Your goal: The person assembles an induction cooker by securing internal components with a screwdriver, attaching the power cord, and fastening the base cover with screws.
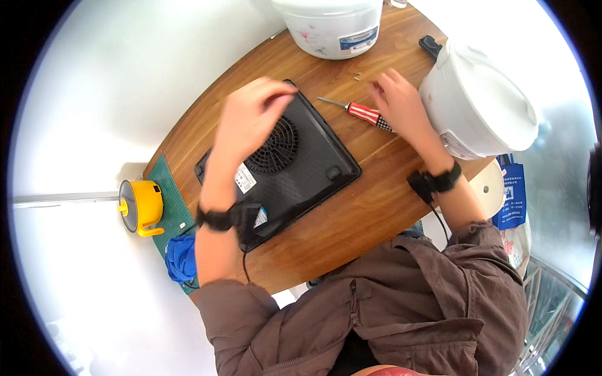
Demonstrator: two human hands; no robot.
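A black induction cooker [313, 166] lies bottom up on the wooden table, its round fan grille [276, 145] facing me. Over its far left part hovers my left hand [251, 113], fingers loosely bent and thumb apart, somewhat blurred. Nothing shows in it. Off to the right, my right hand [400, 105] is raised with bent, parted fingers, also blurred and with nothing visible in them. Beside and partly under that hand lies a screwdriver [362, 113] with a red, white and dark patterned handle, its tip toward the cooker. Small screws [357, 76] lie farther back on the table.
White lidded buckets stand at the back [332, 28] and right [483, 103] of the table [338, 225]. At left, a yellow pot [145, 207] and blue cloth [181, 258] rest on a green mat [172, 200]. A blue bag [511, 194] is beyond the right edge.
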